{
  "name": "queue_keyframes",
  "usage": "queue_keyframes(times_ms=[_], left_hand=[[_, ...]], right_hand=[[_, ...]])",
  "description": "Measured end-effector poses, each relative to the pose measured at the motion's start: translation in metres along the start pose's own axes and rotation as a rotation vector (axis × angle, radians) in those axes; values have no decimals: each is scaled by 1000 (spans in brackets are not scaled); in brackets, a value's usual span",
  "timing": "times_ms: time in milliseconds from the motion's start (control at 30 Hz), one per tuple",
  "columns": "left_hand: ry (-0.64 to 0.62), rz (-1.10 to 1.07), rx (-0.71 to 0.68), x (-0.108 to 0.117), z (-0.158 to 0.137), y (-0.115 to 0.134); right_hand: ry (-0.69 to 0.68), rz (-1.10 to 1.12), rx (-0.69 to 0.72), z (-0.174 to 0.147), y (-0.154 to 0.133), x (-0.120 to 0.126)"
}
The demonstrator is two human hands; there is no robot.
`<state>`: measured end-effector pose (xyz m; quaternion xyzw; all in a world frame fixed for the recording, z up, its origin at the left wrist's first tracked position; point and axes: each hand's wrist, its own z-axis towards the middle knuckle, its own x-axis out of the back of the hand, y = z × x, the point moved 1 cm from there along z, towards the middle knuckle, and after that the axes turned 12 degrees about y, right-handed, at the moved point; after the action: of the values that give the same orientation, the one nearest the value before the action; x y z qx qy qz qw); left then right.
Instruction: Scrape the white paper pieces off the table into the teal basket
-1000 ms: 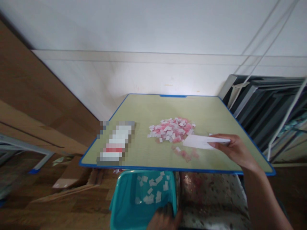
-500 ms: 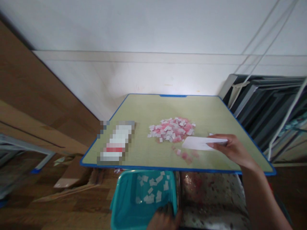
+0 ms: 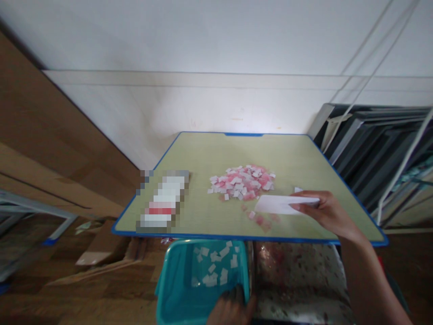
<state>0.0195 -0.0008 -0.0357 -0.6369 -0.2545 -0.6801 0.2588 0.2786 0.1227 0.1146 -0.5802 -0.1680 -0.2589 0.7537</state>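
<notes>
White paper sheet (image 3: 275, 205): toward 4 o'clock from the middle of the desk (image 3: 243, 149); thin, smooth, long-sided, perhaps folded.
Pixelated block (image 3: 162, 198): between 8 and 9 o'clock, on the desk; white with a red band, otherwise unreadable.
Teal basin (image 3: 184, 304): toward 7 o'clock, below the desk's near edge. A hard push down on its right rim could tip it and spill the white scraps (image 3: 211, 280) lying inside. Plastic-looking, glossy, round-cornered.
Left hand (image 3: 230, 309): at 6 o'clock, by the basin's near right wall; its grip is too dark to tell.
Pile (image 3: 241, 184): at the middle. A sweep of the sheet or a draught could scatter it, the pieces being small and light. Matt white squares mixed with pink, filmy bits.
Loose pieces (image 3: 260, 220): toward 5 o'clock, near the desk's edge, so a brush of the hand might drop them. Mostly pink, thin and flat.
Right hand (image 3: 328, 210): between 3 and 4 o'clock, grip pinched on the sheet's right end; squeezing harder could crease it.
Dark panels (image 3: 382, 144): between 2 and 3 o'clock, beyond the desk; flat, rigid-looking, stacked leaning.
</notes>
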Motion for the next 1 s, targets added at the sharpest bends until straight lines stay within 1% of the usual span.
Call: queue_keyframes(times_ms=[200,300,367,433,567,733,833,1000], left_hand=[[77,-16,-35,-7,-2,-4],[138,0,-32,-8,-2,-4],[156,5,-27,-7,-1,-3],[149,1,-27,-5,0,-2],[85,-5,-27,-3,0,-2],[55,-30,-22,-4,1,-3],[46,-37,-26,-4,1,-4],[59,-34,-18,-4,0,-3]], right_hand=[[51,0,31,1,2,3],[36,-3,35,-1,1,3],[18,-10,35,-2,-1,2],[5,-14,34,-2,-3,1],[-7,-14,35,-1,-6,-1],[82,-31,33,1,-2,1],[100,-52,-2,-1,0,6],[206,-92,-81,-9,5,20]])
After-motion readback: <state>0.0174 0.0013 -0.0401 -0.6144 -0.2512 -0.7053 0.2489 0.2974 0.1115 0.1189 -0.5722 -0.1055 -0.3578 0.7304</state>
